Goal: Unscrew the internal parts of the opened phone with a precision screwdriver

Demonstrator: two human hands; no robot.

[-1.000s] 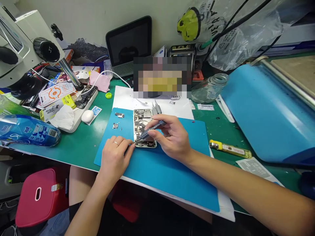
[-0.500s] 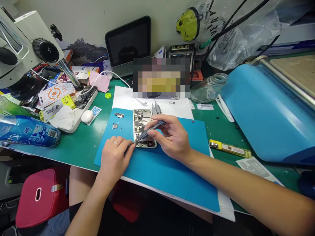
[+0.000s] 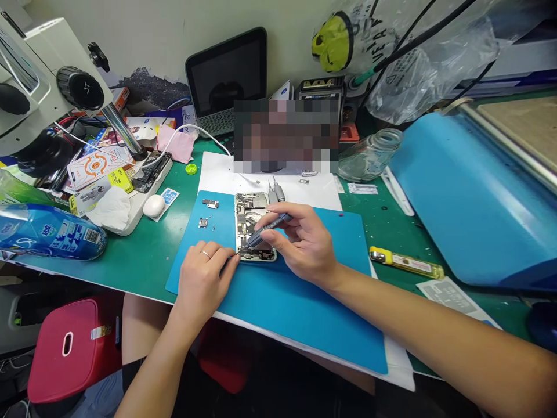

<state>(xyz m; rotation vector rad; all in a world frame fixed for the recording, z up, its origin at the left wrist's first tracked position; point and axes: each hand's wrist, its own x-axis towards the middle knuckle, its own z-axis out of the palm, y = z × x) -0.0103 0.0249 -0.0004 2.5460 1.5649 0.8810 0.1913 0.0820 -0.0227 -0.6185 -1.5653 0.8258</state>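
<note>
An opened smartphone lies on the blue mat, its inner boards and parts showing. My right hand is closed around a grey precision screwdriver, slanted so its tip meets the phone's lower left corner. My left hand, with a ring on one finger, rests on the mat; its fingertips are pinched together at that same corner. Whether they grip the phone's edge or a tiny part there is hidden. Left of the phone lie a small metal bracket and another small part. More grey screwdrivers stand just beyond the phone.
A microscope rises at the left, above boxes and a blue plastic packet. A glass jar lies behind on the right. A yellow cutter and a large blue machine are at the right.
</note>
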